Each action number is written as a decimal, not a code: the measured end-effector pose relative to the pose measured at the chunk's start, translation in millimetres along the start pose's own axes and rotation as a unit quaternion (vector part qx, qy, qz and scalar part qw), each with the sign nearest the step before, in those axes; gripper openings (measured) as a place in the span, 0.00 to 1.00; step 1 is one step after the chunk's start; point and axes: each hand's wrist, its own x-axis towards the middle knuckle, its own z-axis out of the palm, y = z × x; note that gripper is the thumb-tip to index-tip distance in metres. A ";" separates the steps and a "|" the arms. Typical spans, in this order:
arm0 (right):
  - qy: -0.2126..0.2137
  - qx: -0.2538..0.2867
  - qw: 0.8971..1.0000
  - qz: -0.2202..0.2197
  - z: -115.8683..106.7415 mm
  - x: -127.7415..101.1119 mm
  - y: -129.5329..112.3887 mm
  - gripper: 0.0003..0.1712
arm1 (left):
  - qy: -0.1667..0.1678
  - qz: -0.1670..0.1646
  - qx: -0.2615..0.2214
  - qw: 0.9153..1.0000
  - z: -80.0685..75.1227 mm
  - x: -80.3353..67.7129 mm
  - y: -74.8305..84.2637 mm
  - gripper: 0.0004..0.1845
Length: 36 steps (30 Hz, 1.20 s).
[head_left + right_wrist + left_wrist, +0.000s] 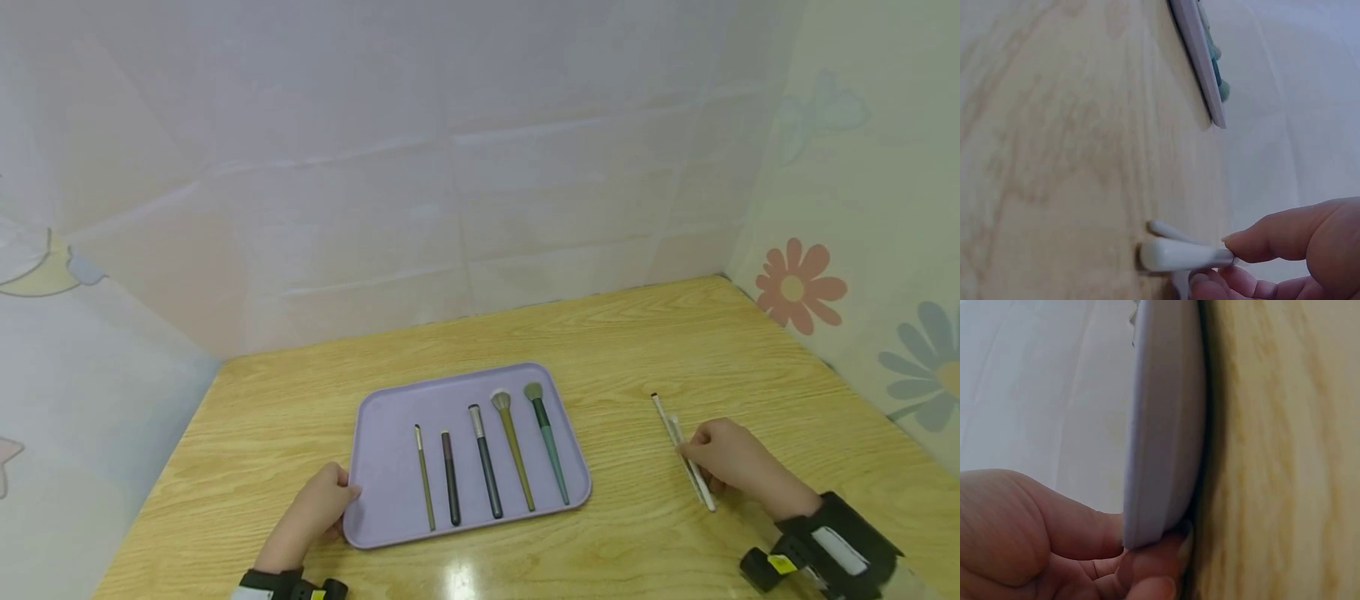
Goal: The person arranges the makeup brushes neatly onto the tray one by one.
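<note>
Pale sheeting with printed flowers is hanging behind and beside the light wooden desk (645, 333) where we are working, and a rectangular lilac plastic tray (390, 450) is lying near its front edge. We are steadying that tray with our left hand (315, 512): the wrist view is showing the thumb on top of the rim and the fingers (1147, 575) curling under its near left corner, so this hand is gripping the tray. Five makeup brushes (487, 467) are lying side by side in the tray, growing from left to right, all with their bristle heads pointing away from us and their handles toward us. Well to the right of the tray, on the bare desk, two slim white-handled brushes (686, 454) are lying close together, and our right hand (738, 462) is pinching them between thumb and fingertips (1241, 250); whether they are already lifting off the wood we cannot tell. Their long axis is running from near right to far left, roughly parallel to the brushes in the tray, with the small dark tip at the far end and the rounded white handle ends nearest us. We judge that we are picking up these last two brushes, and that the next move is calling for a firm pinch, a lift clear of the desk, and a carry leftward over the tray's rim, keeping the heads pointing away.
</note>
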 end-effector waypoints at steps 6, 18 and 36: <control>0.028 -0.003 0.999 -0.033 -4.7 -3.5 -3.9 0.15 | -0.003 -0.002 0.002 1.000 -0.4 0.1 0.6 0.08; 0.031 0.047 0.998 -0.032 -5.1 -3.3 -12.1 0.11 | 0.004 0.005 0.001 1.000 -0.3 -0.6 0.5 0.08; 0.000 0.188 0.982 -0.037 -2.9 -5.1 -22.0 0.21 | 0.003 0.002 -0.001 1.000 0.0 0.8 -1.7 0.07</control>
